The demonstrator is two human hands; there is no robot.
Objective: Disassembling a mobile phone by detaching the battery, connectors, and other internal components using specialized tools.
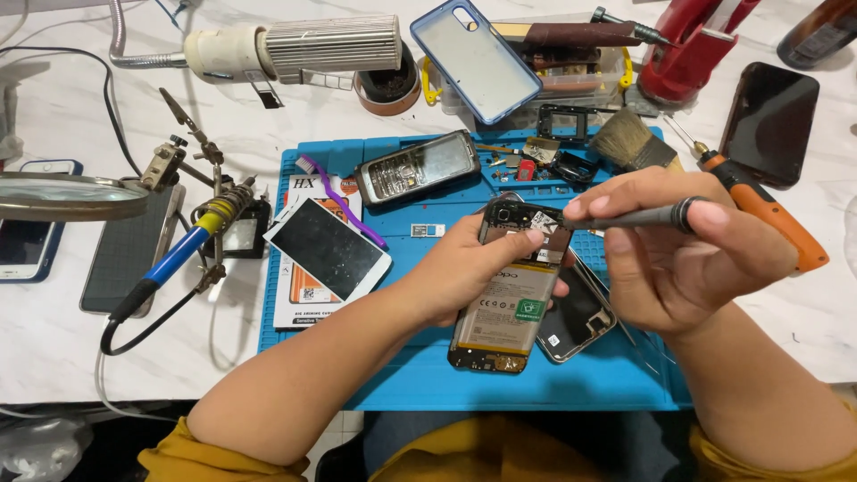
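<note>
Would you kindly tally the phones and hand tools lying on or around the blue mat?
Phones: 5 (opened one, keypad, white, two at left)
Screwdrivers: 2 (dark, orange)
Brushes: 2 (toothbrush, bristle)
Soldering iron: 1
Total: 10

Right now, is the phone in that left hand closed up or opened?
Opened: the phone has no back cover, and its battery and inner parts show.

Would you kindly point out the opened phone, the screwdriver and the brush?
opened phone (507,308): head view, on its battery.
screwdriver (638,217): head view, on its dark shaft.
brush (625,136): head view, on its bristles.
</note>
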